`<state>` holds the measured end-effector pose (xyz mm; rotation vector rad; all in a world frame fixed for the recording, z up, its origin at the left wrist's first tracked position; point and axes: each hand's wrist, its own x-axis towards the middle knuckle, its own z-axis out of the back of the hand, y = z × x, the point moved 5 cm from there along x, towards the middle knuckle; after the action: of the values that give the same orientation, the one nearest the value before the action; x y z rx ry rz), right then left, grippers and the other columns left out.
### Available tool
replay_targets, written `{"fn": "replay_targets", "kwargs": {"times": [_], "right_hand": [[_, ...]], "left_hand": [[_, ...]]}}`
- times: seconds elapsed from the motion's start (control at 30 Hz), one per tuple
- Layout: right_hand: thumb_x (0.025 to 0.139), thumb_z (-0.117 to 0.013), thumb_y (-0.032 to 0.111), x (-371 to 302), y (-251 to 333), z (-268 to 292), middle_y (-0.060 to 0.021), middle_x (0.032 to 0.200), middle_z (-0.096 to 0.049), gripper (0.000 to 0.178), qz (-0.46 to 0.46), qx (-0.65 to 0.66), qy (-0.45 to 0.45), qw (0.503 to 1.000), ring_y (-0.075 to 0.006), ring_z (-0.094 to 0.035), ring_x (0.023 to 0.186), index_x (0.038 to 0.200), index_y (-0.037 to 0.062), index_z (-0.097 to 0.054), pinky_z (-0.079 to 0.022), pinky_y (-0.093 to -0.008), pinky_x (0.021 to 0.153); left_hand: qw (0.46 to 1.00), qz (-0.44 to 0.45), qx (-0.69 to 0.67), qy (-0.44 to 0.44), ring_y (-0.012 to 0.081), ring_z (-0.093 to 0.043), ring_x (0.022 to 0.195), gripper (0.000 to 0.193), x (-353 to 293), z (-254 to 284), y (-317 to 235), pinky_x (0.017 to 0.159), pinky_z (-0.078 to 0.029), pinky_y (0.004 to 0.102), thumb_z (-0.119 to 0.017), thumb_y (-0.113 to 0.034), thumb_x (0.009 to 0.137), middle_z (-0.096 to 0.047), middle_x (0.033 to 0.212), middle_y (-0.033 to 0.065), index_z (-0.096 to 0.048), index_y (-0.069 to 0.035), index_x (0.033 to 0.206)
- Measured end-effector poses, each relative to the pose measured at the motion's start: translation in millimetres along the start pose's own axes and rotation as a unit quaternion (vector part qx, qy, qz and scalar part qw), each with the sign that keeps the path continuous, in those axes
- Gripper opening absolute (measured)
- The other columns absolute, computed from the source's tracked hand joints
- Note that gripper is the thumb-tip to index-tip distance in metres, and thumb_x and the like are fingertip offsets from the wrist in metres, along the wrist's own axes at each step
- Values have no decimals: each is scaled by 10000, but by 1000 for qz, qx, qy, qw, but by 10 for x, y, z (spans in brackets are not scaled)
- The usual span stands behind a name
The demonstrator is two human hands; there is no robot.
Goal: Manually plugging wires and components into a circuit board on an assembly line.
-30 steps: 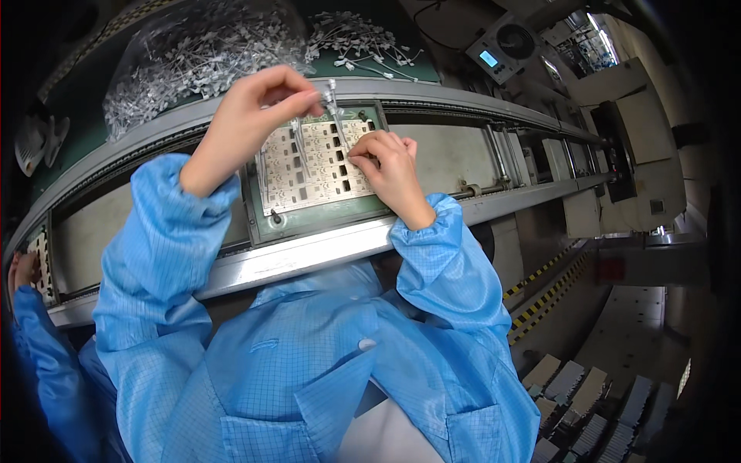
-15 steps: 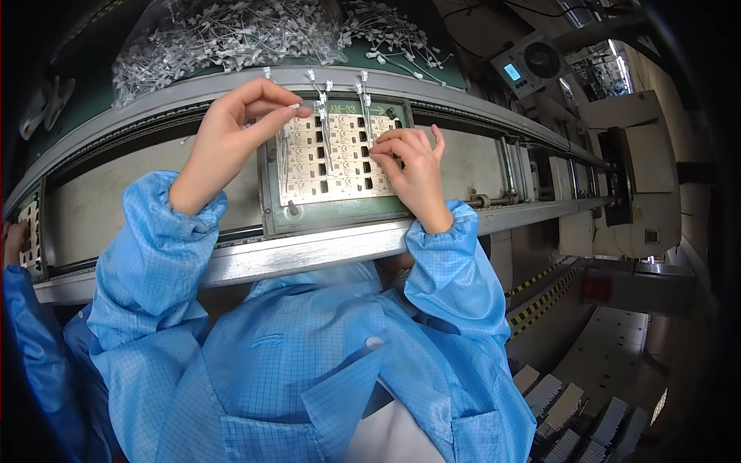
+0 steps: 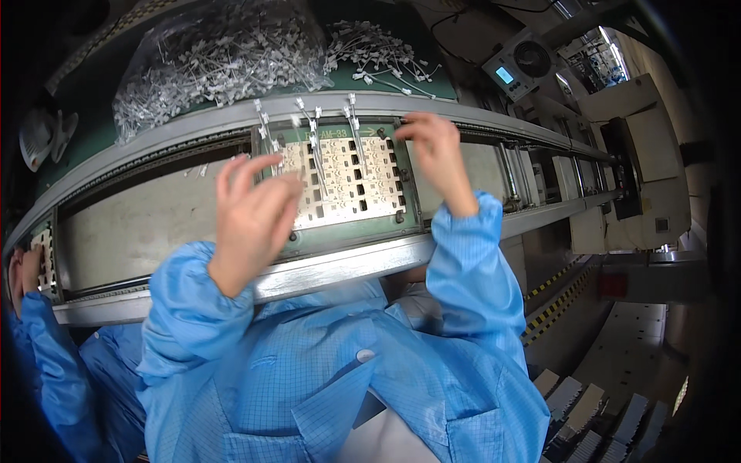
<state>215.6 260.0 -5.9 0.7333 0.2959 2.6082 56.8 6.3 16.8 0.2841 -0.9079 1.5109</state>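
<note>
A green fixture (image 3: 340, 241) on the conveyor carries a panel of pale circuit boards (image 3: 340, 166) with dark slots. Thin white cables with small white connectors (image 3: 315, 127) lie over the panel in upright rows, their upper ends reaching the far rail. My left hand (image 3: 258, 212) is over the panel's left edge, smeared by motion. Whether anything is between its fingers cannot be made out. My right hand (image 3: 436, 154) hovers by the fixture's upper right corner, fingers loosely bent and apart, with no item visible in it.
Beyond the far rail (image 3: 177, 127), a clear plastic bag (image 3: 224, 65) of white cables lies beside a loose cable pile (image 3: 378, 50). Another person's hands (image 3: 27, 270) work at a second fixture at far left. A fan device (image 3: 529, 58) with a lit screen stands at upper right.
My left hand has moved down and toward me from the cable connectors. My right hand has lifted off the panel and shifted right. The view has tilted slightly.
</note>
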Motion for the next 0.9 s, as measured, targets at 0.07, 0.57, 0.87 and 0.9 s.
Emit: {"fn": "replay_targets", "kwargs": {"times": [0.07,0.57,0.87,0.9], "right_hand": [[832,-561,42,224,-457,13,-108,1051,-700,248,-72,-32,-71,994,-327,-645,999,970,121,-751,-504,-426,887],[841,-603,105,971,-381,-794,-50,927,-693,154,0,-165,-48,985,-255,-615,974,926,136,-728,-370,-445,839],[883,-539,-17,940,-258,-417,-146,979,-631,243,94,-92,-250,959,-341,-636,867,1114,20,-606,-515,-412,736],[883,-539,-17,938,-258,-377,-146,979,-631,243,86,-89,-249,961,-341,-636,867,1114,20,-606,-515,-412,736]], "left_hand": [[999,18,1,30,285,-590,1127,164,-63,-124,-100,1039,-350,524,-711,-45,786,-702,1017,19,-655,-86,935],[993,54,88,62,273,-576,1139,169,-84,-298,-176,1034,-314,525,-725,-58,784,-703,1065,-5,-671,-118,933],[986,81,105,105,230,-559,1082,144,-44,-526,-330,992,-325,480,-764,-88,772,-640,963,-31,-656,-136,855],[985,80,105,113,230,-559,1082,144,-41,-543,-336,992,-325,480,-764,-88,772,-640,963,-31,-656,-136,855]]}}
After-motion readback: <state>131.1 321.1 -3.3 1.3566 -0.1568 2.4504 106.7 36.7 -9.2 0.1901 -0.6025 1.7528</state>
